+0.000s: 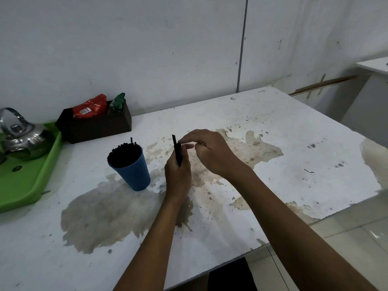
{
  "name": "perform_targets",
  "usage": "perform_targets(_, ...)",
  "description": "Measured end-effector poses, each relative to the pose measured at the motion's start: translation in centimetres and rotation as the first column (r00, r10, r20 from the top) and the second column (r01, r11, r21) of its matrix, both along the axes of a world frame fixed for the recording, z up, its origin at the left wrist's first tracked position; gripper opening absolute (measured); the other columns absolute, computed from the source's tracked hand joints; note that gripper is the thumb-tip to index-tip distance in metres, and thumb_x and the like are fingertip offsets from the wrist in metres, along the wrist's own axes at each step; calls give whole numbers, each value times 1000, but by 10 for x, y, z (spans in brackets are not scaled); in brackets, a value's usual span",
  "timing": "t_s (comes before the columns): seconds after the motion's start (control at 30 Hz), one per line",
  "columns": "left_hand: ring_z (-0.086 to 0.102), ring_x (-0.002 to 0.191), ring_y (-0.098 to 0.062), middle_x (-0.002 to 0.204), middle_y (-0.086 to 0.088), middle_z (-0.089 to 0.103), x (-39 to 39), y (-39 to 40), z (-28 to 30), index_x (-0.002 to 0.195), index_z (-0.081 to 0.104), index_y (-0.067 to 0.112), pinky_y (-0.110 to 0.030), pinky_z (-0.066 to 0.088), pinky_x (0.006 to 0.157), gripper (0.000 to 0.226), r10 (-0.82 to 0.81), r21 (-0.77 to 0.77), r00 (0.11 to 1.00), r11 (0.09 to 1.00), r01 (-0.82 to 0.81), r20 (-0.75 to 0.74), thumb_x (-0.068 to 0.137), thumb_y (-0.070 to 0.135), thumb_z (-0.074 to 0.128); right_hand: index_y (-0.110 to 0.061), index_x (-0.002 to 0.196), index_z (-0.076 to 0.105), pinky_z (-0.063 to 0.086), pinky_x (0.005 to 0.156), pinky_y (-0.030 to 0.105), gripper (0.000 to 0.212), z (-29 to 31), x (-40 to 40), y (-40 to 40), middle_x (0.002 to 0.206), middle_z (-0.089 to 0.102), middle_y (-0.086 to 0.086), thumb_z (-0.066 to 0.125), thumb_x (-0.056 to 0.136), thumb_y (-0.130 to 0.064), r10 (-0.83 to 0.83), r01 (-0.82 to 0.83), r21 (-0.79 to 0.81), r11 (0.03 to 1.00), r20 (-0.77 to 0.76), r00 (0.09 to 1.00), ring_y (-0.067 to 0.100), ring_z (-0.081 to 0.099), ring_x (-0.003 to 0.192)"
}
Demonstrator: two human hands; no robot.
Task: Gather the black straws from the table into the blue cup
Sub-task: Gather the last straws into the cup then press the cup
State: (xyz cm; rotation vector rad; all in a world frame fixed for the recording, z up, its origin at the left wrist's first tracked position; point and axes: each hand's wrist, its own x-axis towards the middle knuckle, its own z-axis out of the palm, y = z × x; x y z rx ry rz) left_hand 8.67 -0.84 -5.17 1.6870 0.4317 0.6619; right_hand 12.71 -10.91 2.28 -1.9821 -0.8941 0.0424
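Observation:
A blue cup [134,173] stands on the stained white table [283,148], left of my hands, packed with black straws [123,153]; one straw pokes up above the others. My left hand [178,175] grips a small bunch of black straws [177,149] upright, just right of the cup. My right hand [210,152] hovers beside the bunch with fingers bent, its fingertips touching the top of the held straws. No loose straws show on the table.
A dark brown box [94,127] with red and green packets sits against the wall behind the cup. A green tray [27,185] holding a metal kettle [20,137] lies at the left edge. The table's right and near edges drop to a tiled floor.

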Motion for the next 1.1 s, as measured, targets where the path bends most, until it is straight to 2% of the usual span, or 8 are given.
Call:
perform_targets(0.2,57,57,0,64,9,59,2,0,-1,85,58,34,-10,47,58,25,16,28,1000,999,-17,26,103,37,41,-26,138,54,36,113,38,67,1,-3,7,149,46,-2,29,76,-15,14,-15,-64,998,-18,1000,7,30,142)
perform_targets(0.3,60,62,-1,68,16,60,1,-2,1,83,55,41,-9,47,60,24,19,37,1000,999,-19,17,103,37,42,-24,139,53,27,118,40,58,1,-5,3,150,46,0,32,90,-3,15,-8,-149,989,47,999,15,28,146)
perform_targets(0.43,61,61,1,67,22,58,0,-3,3,76,51,40,-13,48,66,28,37,57,999,998,-35,-21,103,37,43,-22,132,60,19,119,52,57,-2,-4,0,140,57,-6,29,87,-6,51,7,-263,965,212,976,15,32,144)
perform_targets(0.53,62,61,3,65,23,59,0,-3,1,75,52,40,-15,48,66,27,58,73,998,996,-55,-39,102,38,46,-23,131,61,17,120,49,55,-5,-3,0,141,57,-4,29,90,-7,32,21,-261,965,197,980,14,33,143)
perform_targets(0.7,67,69,-14,71,12,66,4,0,-3,77,55,37,-30,58,73,27,70,127,996,990,-62,-58,100,46,45,-21,127,65,17,121,44,53,3,-10,1,141,56,8,36,91,4,6,26,-199,980,159,987,18,39,140)
perform_targets(0.83,63,58,-10,61,9,61,0,-1,8,70,51,33,-24,51,66,38,14,229,990,973,19,-139,104,43,36,-17,127,66,20,121,43,54,3,-10,-5,139,57,9,34,89,6,0,40,-196,980,201,980,20,40,140)
perform_targets(0.97,61,61,-4,62,16,59,-3,-5,16,70,48,41,-26,52,67,37,-45,173,985,982,74,-166,105,42,33,-21,127,66,34,114,41,61,-10,-6,-8,139,56,13,30,81,-1,-52,83,-138,987,213,976,24,44,137)
perform_targets(1.1,59,58,-2,59,18,56,-3,-8,16,73,48,41,-22,50,68,35,-71,125,978,987,97,-194,104,44,31,-21,131,62,35,113,33,59,-20,-9,-10,140,57,6,35,86,7,-50,87,-145,986,242,969,20,43,138)
